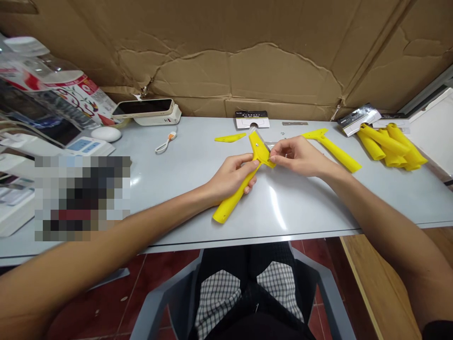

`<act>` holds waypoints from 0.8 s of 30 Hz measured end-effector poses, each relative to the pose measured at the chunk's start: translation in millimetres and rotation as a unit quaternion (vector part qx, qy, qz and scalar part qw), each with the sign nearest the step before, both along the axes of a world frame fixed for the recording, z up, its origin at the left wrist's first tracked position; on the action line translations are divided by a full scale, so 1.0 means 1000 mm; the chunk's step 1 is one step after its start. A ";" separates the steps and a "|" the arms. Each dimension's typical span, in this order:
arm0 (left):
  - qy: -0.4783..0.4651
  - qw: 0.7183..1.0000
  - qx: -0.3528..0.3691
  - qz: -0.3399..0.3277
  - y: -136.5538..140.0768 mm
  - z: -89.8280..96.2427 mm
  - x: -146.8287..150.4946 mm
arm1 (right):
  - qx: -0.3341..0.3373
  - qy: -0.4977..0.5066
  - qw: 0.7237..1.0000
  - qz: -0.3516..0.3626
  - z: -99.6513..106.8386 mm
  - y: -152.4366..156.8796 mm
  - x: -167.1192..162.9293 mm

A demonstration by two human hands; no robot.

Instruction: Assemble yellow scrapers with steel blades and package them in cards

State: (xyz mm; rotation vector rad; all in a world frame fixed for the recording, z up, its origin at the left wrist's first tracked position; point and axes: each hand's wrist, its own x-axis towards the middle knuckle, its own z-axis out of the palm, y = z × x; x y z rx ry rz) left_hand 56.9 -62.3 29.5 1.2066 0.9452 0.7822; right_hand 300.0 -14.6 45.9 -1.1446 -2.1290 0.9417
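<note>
My left hand (pixel 235 174) is wrapped around the tubular grip of a yellow scraper (pixel 226 210), which tilts up and away over the table. A small metal screw shows in its flat, wide head. At the right corner of that head, my right hand (pixel 300 156) has thumb and fingers pinched together; whatever lies between the fingertips is too small to make out. A flat yellow cover piece (pixel 230 138) rests left of the head. Behind my right wrist lies another yellow scraper handle (pixel 341 153). Tiny screws (pixel 282 134) and a thin metal blade (pixel 295 123) lie beyond my right hand.
Several yellow handles (pixel 392 146) with black-and-white cards are piled at the right. Another card (pixel 252 120) lies at the back. A phone (pixel 145 108) on a white charger, a short cable (pixel 165 142), a mouse (pixel 106 134) and bottles (pixel 76 92) occupy the left. Cardboard (pixel 226 56) lines the back.
</note>
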 end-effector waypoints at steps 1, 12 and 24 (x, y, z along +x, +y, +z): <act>-0.001 1.000 0.000 0.000 0.000 0.000 0.000 | 0.006 -0.005 1.000 -0.001 -0.002 0.000 -0.001; -0.005 1.000 0.011 -0.006 0.001 -0.001 -0.002 | 0.002 -0.036 0.997 -0.062 -0.002 -0.005 -0.010; -0.009 1.000 0.016 -0.016 0.002 -0.003 -0.005 | -0.144 0.044 0.985 -0.085 0.002 -0.005 -0.008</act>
